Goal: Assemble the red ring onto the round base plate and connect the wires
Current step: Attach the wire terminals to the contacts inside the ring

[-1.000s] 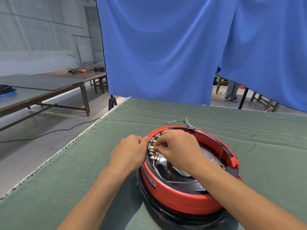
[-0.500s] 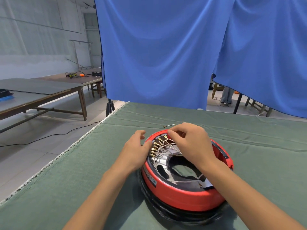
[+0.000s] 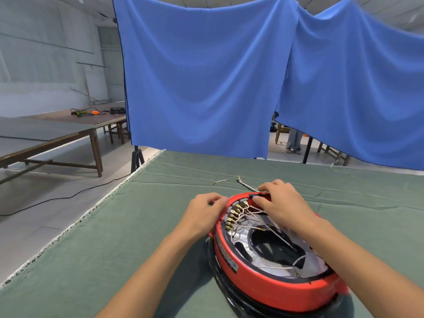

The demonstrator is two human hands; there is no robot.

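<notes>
On the green cloth (image 3: 137, 226), near and right, the red ring (image 3: 270, 288) already sits around the plate (image 3: 243, 244). Several wires (image 3: 250, 212) reach the brass terminals (image 3: 234, 216); others look loose, so connecting remains. Right hand (image 3: 282, 203) curls over the far rim, left hand (image 3: 204, 212) pinches its left edge.

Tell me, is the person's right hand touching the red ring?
Touching. In the head view the right hand lies over the far rim of the red ring, its fingertips curled onto the edge with no gap showing.
</notes>
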